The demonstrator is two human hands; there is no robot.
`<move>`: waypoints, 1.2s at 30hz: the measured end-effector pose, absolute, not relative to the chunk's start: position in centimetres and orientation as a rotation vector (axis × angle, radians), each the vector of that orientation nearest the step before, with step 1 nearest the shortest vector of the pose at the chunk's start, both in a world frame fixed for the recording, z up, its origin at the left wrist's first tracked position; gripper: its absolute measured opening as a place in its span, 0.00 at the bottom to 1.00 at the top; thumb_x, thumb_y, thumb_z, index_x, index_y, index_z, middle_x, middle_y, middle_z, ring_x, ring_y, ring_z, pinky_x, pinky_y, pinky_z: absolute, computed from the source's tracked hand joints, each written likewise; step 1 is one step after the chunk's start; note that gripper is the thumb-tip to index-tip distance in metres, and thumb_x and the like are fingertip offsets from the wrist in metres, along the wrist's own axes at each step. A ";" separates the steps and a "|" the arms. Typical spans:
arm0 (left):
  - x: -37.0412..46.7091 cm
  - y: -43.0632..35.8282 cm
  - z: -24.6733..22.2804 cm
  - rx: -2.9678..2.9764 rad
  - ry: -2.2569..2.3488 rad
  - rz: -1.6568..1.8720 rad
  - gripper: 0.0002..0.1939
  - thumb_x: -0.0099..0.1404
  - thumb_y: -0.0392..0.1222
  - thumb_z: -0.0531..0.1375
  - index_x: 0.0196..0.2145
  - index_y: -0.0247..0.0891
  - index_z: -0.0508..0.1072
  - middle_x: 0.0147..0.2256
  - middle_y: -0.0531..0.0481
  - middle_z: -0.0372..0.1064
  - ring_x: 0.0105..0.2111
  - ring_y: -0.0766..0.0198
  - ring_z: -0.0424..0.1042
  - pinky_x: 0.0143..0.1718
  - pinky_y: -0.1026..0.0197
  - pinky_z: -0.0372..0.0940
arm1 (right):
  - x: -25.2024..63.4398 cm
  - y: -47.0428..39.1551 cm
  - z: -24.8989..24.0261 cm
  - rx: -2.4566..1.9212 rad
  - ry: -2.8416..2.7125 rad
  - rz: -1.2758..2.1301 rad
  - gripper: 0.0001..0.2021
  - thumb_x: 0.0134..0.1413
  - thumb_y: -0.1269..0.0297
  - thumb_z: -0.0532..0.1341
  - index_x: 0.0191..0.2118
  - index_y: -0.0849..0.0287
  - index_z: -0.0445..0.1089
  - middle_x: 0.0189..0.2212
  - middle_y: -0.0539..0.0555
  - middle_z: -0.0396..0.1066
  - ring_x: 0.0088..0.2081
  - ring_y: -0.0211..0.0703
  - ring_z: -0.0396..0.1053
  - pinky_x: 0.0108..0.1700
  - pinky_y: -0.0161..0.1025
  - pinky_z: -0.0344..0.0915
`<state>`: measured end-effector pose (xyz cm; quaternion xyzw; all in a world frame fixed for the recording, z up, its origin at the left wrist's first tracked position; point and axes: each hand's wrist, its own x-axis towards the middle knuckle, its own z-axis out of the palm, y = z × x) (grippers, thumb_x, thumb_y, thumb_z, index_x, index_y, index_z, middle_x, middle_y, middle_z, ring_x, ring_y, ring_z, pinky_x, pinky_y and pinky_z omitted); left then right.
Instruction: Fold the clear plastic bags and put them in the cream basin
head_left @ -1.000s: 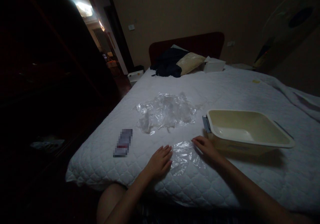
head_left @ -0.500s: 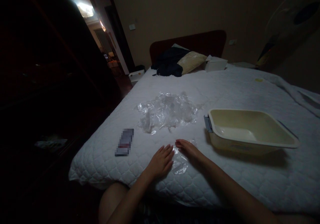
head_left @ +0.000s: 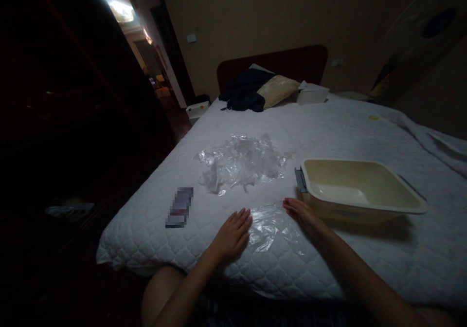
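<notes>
A clear plastic bag (head_left: 272, 228) was spread flat on the white quilted bedcover (head_left: 146, 239), between the two hands. Its left edge was touched by the left hand (head_left: 233, 230), which was laid palm down with nothing clasped. Its upper right part was met by the extended fingertips of the right hand (head_left: 302, 214); whether any film was pinched under them could not be told. Crumpled clear plastic (head_left: 242, 161) was heaped beyond the bag, a pixelated rectangular item (head_left: 179, 208) was seen left of the left hand, and a cream plastic bin (head_left: 365, 210) was set upright just beside the right hand.
</notes>
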<state>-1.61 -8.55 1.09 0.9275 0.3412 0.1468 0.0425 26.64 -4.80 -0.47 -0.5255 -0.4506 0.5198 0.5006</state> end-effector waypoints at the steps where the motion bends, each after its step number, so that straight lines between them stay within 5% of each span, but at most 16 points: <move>1: -1.7 -8.5 1.0 2.822 1.048 0.472 0.26 0.64 0.42 0.47 0.59 0.37 0.47 0.59 0.41 0.45 0.60 0.56 0.42 0.56 0.46 0.48 | 26.7 -4.8 -0.6 -1.273 -1.079 1.254 0.09 0.47 0.57 0.57 0.34 0.53 0.69 0.39 0.57 0.72 0.43 0.50 0.69 0.43 0.47 0.68; 5: -1.9 -8.6 0.5 2.678 1.126 0.650 0.26 0.64 0.41 0.48 0.58 0.37 0.48 0.59 0.40 0.47 0.59 0.57 0.46 0.55 0.47 0.51 | 26.6 -5.0 -0.4 -1.275 -1.087 1.238 0.10 0.47 0.57 0.57 0.35 0.54 0.69 0.40 0.57 0.71 0.42 0.50 0.69 0.41 0.46 0.69; 12: -0.8 -8.2 0.9 2.246 1.521 1.004 0.15 0.63 0.41 0.50 0.47 0.38 0.64 0.50 0.43 0.57 0.51 0.58 0.58 0.50 0.50 0.58 | 26.8 -4.6 0.5 -1.405 -1.175 1.119 0.14 0.45 0.58 0.58 0.39 0.58 0.69 0.38 0.59 0.71 0.37 0.49 0.70 0.36 0.44 0.68; 18: 0.4 -7.0 1.0 2.225 1.666 0.905 0.10 0.54 0.42 0.58 0.35 0.37 0.69 0.39 0.44 0.62 0.43 0.55 0.60 0.44 0.49 0.61 | 26.6 -3.5 -0.9 -1.345 -1.515 0.880 0.18 0.43 0.65 0.60 0.44 0.58 0.66 0.43 0.59 0.68 0.44 0.49 0.67 0.46 0.48 0.63; 25: 1.0 -6.2 1.0 2.163 1.739 0.835 0.04 0.52 0.37 0.58 0.29 0.39 0.68 0.31 0.48 0.65 0.36 0.57 0.63 0.37 0.52 0.61 | 26.8 -2.7 -0.5 -1.452 -1.818 0.731 0.15 0.36 0.70 0.62 0.37 0.60 0.69 0.34 0.55 0.68 0.34 0.44 0.68 0.36 0.40 0.65; 31: 0.1 -5.2 0.5 1.922 1.520 0.763 0.20 0.47 0.37 0.62 0.40 0.39 0.66 0.30 0.54 0.67 0.30 0.65 0.67 0.32 0.62 0.63 | 26.2 -3.2 0.9 -1.457 -1.863 0.795 0.03 0.39 0.67 0.59 0.24 0.60 0.65 0.21 0.49 0.64 0.24 0.37 0.61 0.26 0.33 0.57; 36: -0.5 -4.7 0.0 1.782 1.403 0.764 0.17 0.47 0.33 0.61 0.37 0.36 0.68 0.33 0.52 0.69 0.33 0.65 0.68 0.35 0.63 0.63 | 25.7 -3.5 0.9 -1.372 -1.706 0.976 0.04 0.42 0.65 0.57 0.25 0.59 0.62 0.20 0.47 0.62 0.23 0.36 0.59 0.24 0.32 0.55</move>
